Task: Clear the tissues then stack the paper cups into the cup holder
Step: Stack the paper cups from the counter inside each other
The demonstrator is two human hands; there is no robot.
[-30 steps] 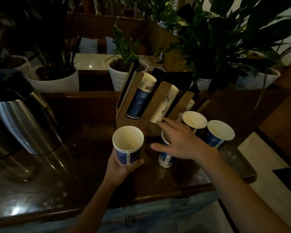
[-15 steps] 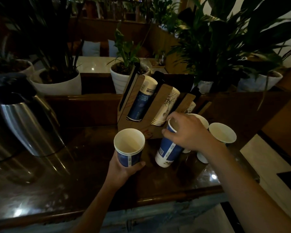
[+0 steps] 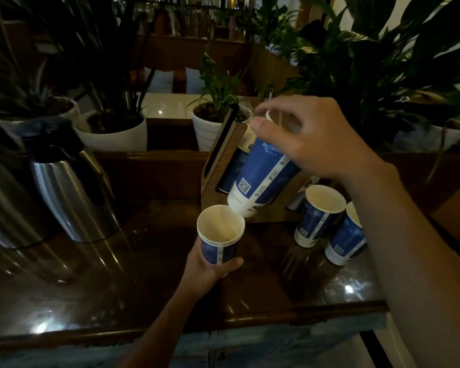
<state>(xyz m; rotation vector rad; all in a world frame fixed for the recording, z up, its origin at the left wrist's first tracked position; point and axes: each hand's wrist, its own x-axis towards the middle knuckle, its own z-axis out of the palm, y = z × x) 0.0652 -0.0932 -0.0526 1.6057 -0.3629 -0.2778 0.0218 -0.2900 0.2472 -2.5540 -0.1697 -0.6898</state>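
Blue-and-white paper makes up the tilted cup [image 3: 266, 176] that my right hand [image 3: 311, 136] grips from above, thumb and fingers curled round its rim. Its long axis slants from lower left to upper right. The white base points down and to the left, and the mouth points up and to the right, hidden under my palm. The cup hangs below that hand and a little to its left, clear of the tabletop [image 3: 144, 274].

My left hand [image 3: 210, 266] wraps round the lower half of the upright cup [image 3: 221, 235], thumb on the near side, and holds it just above the tabletop with the mouth facing straight up. The rim shows a double edge, as though one cup sits inside another, but the light is too dim for me to be sure. The base of the tilted cup meets the far right edge of that open mouth. I cannot tell whether it is touching the rim or has dipped inside.

Behind both cups stands the wooden cup holder [image 3: 213, 181], leaning back, with a sleeve of stacked cups [image 3: 231, 171] in its left slot. Two loose cups stand to the right under my forearm, the nearer-left one [image 3: 319, 216] upright and the other [image 3: 345, 235] just beside it. A steel thermos jug [image 3: 72, 181] sits at the left of the tabletop, and potted plants [image 3: 215, 123] line the ledge behind.
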